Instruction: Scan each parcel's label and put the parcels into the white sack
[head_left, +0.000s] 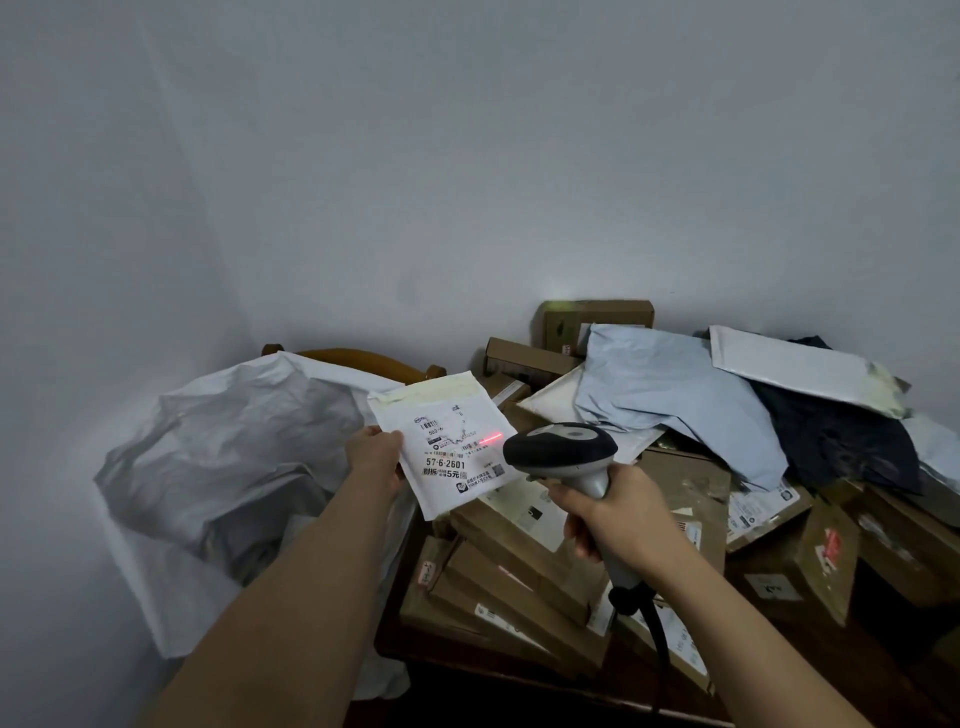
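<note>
- Now, scan's on: left hand (375, 453) pinches the white mailer (444, 441) by its edge, label up, just right of the white sack (228, 447).
- Right hand (608, 514), fingers wrapped round the scanner (561, 451) grip; head sits beside the mailer, to the sack's right.
- Red line (490, 439) lands on the label's right part (barcode looks only partly covered, I'd say).
- Tip: swing the beam across the whole barcode, keep the pkg flat and steady, then drop it in the sack.
- Parcel pile (649, 493) waits further right.
</note>
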